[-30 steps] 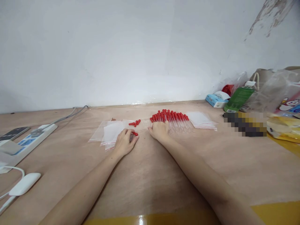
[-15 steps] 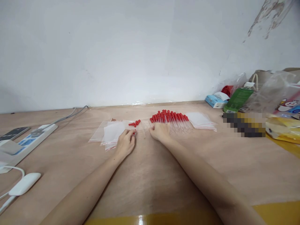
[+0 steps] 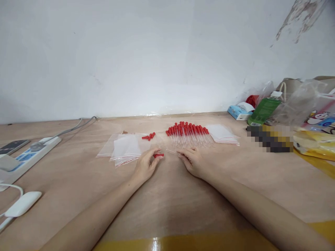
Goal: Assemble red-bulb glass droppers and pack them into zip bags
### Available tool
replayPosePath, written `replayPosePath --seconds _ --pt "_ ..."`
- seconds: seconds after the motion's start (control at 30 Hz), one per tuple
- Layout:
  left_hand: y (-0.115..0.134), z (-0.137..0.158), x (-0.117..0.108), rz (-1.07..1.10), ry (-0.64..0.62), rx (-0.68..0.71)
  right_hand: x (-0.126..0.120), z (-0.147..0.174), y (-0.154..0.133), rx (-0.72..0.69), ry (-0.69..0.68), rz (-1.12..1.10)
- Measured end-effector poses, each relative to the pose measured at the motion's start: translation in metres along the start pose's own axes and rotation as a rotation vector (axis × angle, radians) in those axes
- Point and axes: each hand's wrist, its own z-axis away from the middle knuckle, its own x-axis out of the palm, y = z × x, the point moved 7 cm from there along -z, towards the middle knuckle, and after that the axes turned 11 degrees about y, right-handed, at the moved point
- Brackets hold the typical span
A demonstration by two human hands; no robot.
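Note:
My left hand (image 3: 147, 163) pinches a red rubber dropper bulb (image 3: 158, 155), its narrow end pointing right. Opposite it, my right hand (image 3: 193, 161) is closed on a thin clear glass dropper tube (image 3: 171, 151), whose end points left at the bulb. A small gap separates the two. Behind my left hand lie a few loose red bulbs (image 3: 149, 136) beside a stack of clear zip bags (image 3: 127, 147). Beyond my right hand a fan of droppers (image 3: 187, 130) with red bulbs on clear tubes rests on the table.
More white zip bags (image 3: 222, 134) lie right of the droppers. A power strip (image 3: 34, 157), phone (image 3: 13, 146) and white adapter (image 3: 23, 204) occupy the left. On the right stand a tissue box (image 3: 239, 112), a green bottle (image 3: 265, 108) and plastic packages (image 3: 312, 143).
My right hand has taken a clear tube and drawn it back toward me. My left hand has moved right and nearer, bringing the red bulb into line with the tube.

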Motion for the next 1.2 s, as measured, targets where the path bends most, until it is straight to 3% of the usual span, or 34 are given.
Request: replayPosePath --seconds 0.57,0.87,1.2 --pt "0.004 0.004 0.006 -0.005 -0.137 0.091 0.003 0.0 -0.011 -0.069 -0.091 -0.048" --pt "0.017 0.005 0.009 -0.081 -0.217 0.208 0.005 -0.003 -0.005 -0.121 -0.046 0.072" --pt "0.018 0.009 0.012 -0.064 -0.241 0.236 0.008 -0.004 -0.022 -0.129 -0.081 0.136"
